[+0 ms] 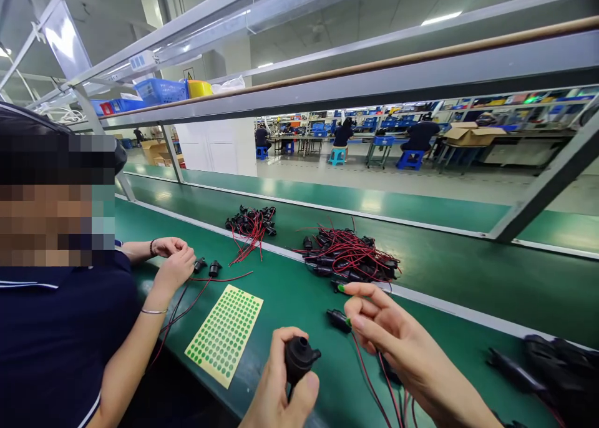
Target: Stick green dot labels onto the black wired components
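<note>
1. We hold the black plug-shaped part (299, 357) upright in our left hand (281, 390), low in the view and just above the near edge of the green worktop (290, 291). The hand is closed round the lower body of the part, so its round collar and short nozzle stay clear on top.
2. Our right hand (388, 334) is half open, thumb and forefinger pinched together. A small green dot (341, 287) sits on one fingertip, and what may be another shows near the thumb.
3. To do this well, we judge that the part should be kept steady and turned so the target face looks at us, and the dot pressed down flat in 1 touch, not slid.
4. The part is matte black, rounded, with a stepped top; whether a wire hangs from it we cannot tell.
5. Just beyond lies a similar black connector (337, 319) on red and black leads (369, 378).
6. Left of us, a yellow sheet of green dots (225, 333) lies flat on the worktop.
7. Farther back sit 2 heaps of wired connectors (349, 256).
8. A co-worker's hands (175, 259) work on wired parts at the left.
</note>
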`<action>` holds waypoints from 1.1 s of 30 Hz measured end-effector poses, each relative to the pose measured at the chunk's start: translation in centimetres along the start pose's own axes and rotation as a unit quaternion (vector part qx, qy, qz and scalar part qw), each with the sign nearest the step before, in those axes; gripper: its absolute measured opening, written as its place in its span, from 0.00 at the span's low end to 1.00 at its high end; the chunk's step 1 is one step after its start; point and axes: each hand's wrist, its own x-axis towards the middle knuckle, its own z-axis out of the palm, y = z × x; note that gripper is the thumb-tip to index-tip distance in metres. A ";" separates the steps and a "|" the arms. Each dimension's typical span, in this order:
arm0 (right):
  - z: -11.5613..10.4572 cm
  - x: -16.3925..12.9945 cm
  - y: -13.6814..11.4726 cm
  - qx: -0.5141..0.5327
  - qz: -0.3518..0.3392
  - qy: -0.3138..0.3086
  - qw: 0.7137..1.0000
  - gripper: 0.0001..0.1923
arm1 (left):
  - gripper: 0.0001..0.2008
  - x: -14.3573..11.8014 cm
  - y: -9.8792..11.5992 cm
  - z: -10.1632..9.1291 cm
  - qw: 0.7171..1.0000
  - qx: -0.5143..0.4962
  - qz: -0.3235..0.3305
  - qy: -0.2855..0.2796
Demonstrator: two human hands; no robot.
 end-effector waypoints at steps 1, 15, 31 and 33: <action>0.1 -0.1 0.1 -0.010 0.008 -0.013 1.000 0.25 | 0.29 -0.3 -0.3 0.1 1.000 0.003 0.014 0.002; 2.1 -2.8 -0.1 -0.069 0.111 -0.125 0.983 0.17 | 0.18 -0.7 -1.2 1.6 0.982 -0.029 0.183 0.033; 2.7 -2.8 -1.4 -0.148 0.108 -0.138 0.973 0.14 | 0.18 -0.8 -2.4 2.1 0.984 -0.027 0.176 0.029; 2.7 -2.9 -1.6 -0.162 0.104 -0.136 0.972 0.15 | 0.18 -0.8 -2.2 2.1 0.984 -0.021 0.178 0.022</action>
